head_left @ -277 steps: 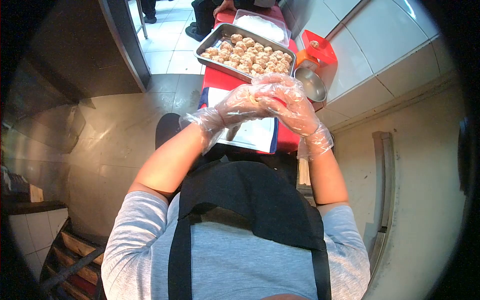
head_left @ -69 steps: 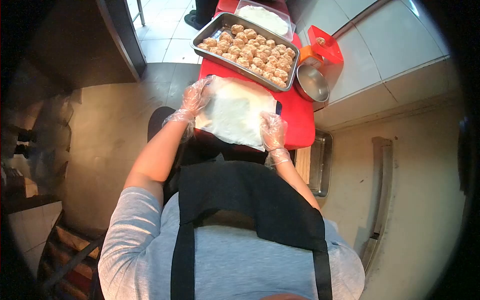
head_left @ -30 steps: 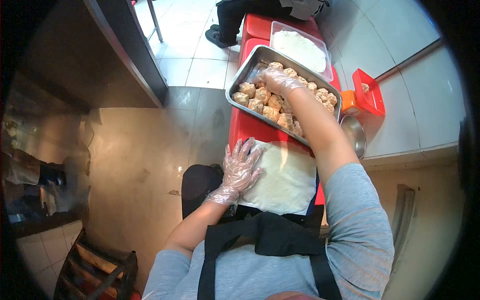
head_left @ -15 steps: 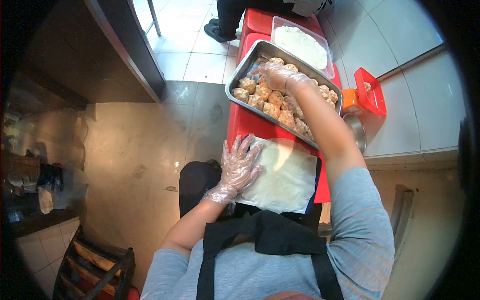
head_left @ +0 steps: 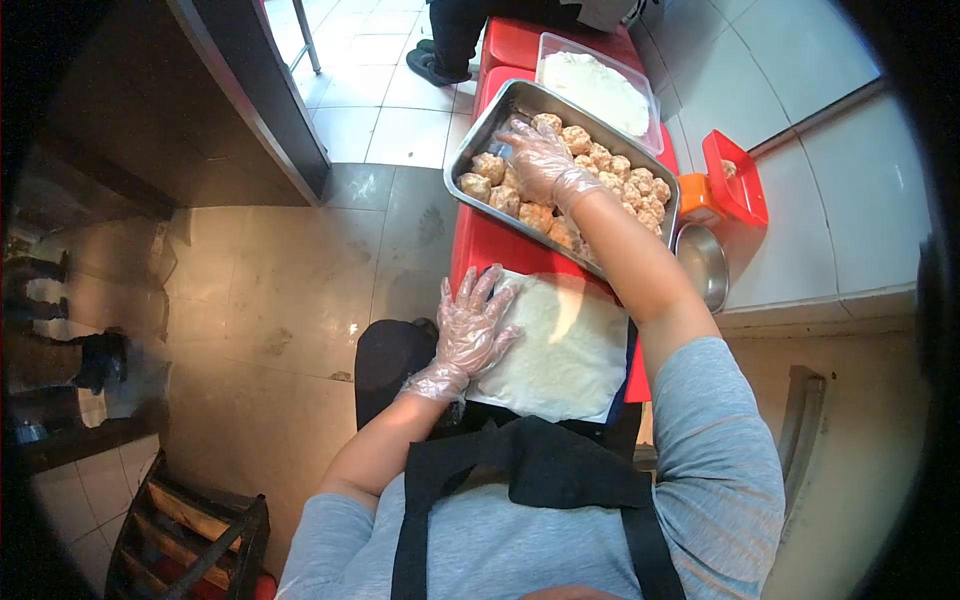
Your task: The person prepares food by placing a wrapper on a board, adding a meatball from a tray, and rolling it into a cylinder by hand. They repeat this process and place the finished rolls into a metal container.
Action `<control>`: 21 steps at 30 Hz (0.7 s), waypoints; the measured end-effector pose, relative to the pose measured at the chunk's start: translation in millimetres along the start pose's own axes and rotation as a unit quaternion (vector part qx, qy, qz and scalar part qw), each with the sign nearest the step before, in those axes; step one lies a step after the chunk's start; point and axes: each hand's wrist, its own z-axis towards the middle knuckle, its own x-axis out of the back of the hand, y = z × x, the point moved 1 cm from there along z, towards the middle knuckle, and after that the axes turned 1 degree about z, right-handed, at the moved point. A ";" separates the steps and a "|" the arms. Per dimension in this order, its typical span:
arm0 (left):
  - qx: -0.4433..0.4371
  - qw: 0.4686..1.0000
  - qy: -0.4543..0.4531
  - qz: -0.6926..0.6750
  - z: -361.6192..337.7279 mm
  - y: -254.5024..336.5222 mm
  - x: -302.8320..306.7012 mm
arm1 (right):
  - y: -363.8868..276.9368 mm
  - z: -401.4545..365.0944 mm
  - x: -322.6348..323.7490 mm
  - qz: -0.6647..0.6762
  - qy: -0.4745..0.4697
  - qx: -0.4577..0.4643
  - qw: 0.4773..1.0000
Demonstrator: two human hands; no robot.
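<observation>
My left hand (head_left: 468, 330), in a clear plastic glove, lies with fingers spread on the left edge of a pale, thin, square sheet or stack of sheets (head_left: 560, 350). That stack rests over a dark surface in front of my apron. My gloved right hand (head_left: 540, 168) reaches into a deep metal tray (head_left: 470, 135), near its far left corner. Its fingers are stretched down among round, lumpy dumplings (head_left: 535, 217) flecked with orange. No dumpling shows in its grasp, though the fingertips are partly hidden. Rows of dumplings fill much of the tray.
Red tables (head_left: 470, 235) carry the tray. Behind it is a clear plastic tub (head_left: 600, 95) with something white inside. A red container (head_left: 740, 180), an orange item (head_left: 702, 200) and a metal bowl (head_left: 702, 265) stand right, by the tiled wall. Another person's leg (head_left: 455, 40) shows beyond.
My right hand has shifted slightly left and toward me within the tray, uncovering more dumplings on the right. My left hand stays flat on the pale sheet.
</observation>
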 end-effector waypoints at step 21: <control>0.020 0.993 -0.039 0.110 -6.0 4.5 -5.4 | -66.3 -268.8 -34.5 0.757 0.063 -0.136 0.636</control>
